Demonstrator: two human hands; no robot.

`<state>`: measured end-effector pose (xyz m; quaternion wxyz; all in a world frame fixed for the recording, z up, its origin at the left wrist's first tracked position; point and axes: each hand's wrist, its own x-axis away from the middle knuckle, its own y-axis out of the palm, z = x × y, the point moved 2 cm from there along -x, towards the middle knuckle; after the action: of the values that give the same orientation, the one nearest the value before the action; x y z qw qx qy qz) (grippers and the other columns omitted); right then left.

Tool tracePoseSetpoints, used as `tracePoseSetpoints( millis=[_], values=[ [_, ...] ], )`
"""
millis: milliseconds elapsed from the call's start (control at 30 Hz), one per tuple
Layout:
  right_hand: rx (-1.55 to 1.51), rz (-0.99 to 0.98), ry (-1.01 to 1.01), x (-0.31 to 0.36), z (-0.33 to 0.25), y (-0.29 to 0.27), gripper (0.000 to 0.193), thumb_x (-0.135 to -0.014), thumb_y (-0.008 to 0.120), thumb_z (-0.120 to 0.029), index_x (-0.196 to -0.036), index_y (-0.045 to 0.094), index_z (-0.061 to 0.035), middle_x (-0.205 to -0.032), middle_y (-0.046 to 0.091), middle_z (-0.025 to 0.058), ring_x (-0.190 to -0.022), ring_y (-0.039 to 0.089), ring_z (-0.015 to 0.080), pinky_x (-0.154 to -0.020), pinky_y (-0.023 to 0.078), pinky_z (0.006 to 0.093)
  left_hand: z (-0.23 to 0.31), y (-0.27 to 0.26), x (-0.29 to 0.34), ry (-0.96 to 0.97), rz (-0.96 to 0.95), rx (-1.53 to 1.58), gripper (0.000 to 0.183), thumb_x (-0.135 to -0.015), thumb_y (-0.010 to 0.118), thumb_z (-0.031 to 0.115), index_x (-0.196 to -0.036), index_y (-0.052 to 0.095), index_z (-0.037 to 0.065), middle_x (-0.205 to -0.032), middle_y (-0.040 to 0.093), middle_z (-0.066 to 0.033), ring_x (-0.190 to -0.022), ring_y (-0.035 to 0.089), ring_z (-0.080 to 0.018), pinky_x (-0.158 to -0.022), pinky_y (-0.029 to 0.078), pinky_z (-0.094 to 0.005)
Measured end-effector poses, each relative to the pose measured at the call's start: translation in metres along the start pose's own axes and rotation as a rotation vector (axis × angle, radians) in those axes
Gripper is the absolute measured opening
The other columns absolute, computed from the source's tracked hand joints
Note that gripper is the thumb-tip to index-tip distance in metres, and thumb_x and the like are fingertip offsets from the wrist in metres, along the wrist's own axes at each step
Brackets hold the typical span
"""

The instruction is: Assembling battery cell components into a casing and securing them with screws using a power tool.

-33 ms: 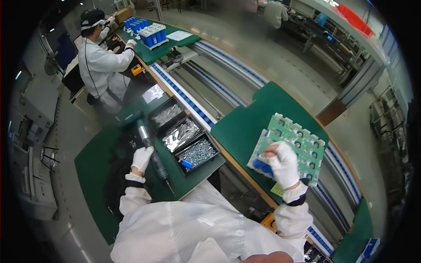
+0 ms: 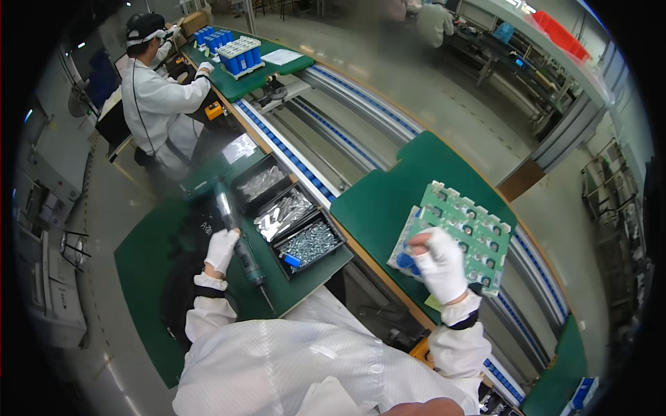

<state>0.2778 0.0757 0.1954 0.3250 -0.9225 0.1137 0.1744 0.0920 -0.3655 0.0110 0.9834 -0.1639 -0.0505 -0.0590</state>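
My left hand (image 2: 222,251), in a white glove, has its fingers closed against the body of a dark electric screwdriver (image 2: 248,262), whose bit points down toward me over the green bench. My right hand (image 2: 444,267), gloved with bare fingertips showing, is curled above the near left edge of a battery pack (image 2: 473,229). Its thumb and fingers are pinched together; what they hold, if anything, cannot be made out. The pack has a pale green top with round openings, and blue cells (image 2: 406,262) show at its side. The hand hides part of it.
Left of centre stand black bins with silver screws (image 2: 312,243), flat metal strips (image 2: 286,211) and more metal pieces (image 2: 261,182). A small blue item (image 2: 290,260) lies in the screw bin. Roller rails (image 2: 291,156) run past. A co-worker (image 2: 159,97) sits at the far left near blue battery packs (image 2: 240,57).
My right hand has shifted slightly down and left over the pack, uncovering more of its top. The left hand stays at the screwdriver; the whole view has moved slightly.
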Motion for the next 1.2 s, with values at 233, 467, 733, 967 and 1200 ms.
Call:
tracePoseSetpoints(
  millis=[233,467,733,967,1200],
  values=[
    [-0.792,-0.527,0.334,-0.017,-0.015,0.087,0.045,-0.102,0.043,-0.04,-0.121,0.05,-0.0005,-0.107,0.061,0.0082,-0.097,0.061,0.0171,-0.085,0.051,0.0334,0.208,0.136,0.042,0.477,-0.394,0.097,0.045,-0.086,0.064,0.043,-0.095,0.062,-0.001,-0.081,0.059,-0.0098,-0.076,0.057,-0.0172,-0.069,0.047,-0.032],
    [-1.076,-0.044,0.491,-0.038,-0.01,0.007,0.059,-0.093,0.051,-0.055,-0.12,0.051,-0.0031,-0.091,0.063,0.0097,-0.074,0.064,0.0201,-0.065,0.055,0.0345,0.302,0.232,0.045,0.505,-0.74,0.617,0.035,-0.095,0.056,0.024,-0.119,0.057,-0.002,-0.09,0.06,-0.0048,-0.081,0.058,-0.0143,-0.073,0.048,-0.0274],
    [-1.143,0.452,0.098,-0.115,0.01,-0.078,0.038,-0.098,0.048,-0.044,-0.11,0.049,-0.0082,-0.091,0.057,0.0082,-0.073,0.056,0.0203,-0.065,0.049,0.0333,0.263,0.325,-0.021,-0.037,-1.084,0.947,0.039,-0.087,0.038,0.003,-0.125,0.045,-0.004,-0.077,0.051,-0.0019,-0.052,0.041,-0.0054,-0.044,0.033,-0.0199],
    [-0.945,0.976,0.013,-0.145,0.117,-0.104,0.033,-0.098,0.05,-0.038,-0.107,0.047,-0.0062,-0.088,0.059,0.0102,-0.069,0.059,0.0238,-0.065,0.052,0.0375,0.248,0.363,-0.062,-0.165,-1.072,0.892,0.016,-0.099,0.05,0.021,-0.098,0.051,0.005,-0.061,0.046,0.0025,-0.043,0.036,-0.0056,-0.039,0.029,-0.0204],
    [-0.698,1.118,0.061,-0.135,0.143,-0.095,0.032,-0.099,0.048,-0.036,-0.107,0.045,-0.0046,-0.088,0.058,0.0107,-0.069,0.062,0.0255,-0.065,0.056,0.0399,0.239,0.392,-0.074,-0.202,-1.174,0.983,0.026,-0.097,0.045,0.012,-0.117,0.052,-0.002,-0.072,0.046,0.002,-0.053,0.039,-0.0036,-0.045,0.031,-0.019]
  ],
)
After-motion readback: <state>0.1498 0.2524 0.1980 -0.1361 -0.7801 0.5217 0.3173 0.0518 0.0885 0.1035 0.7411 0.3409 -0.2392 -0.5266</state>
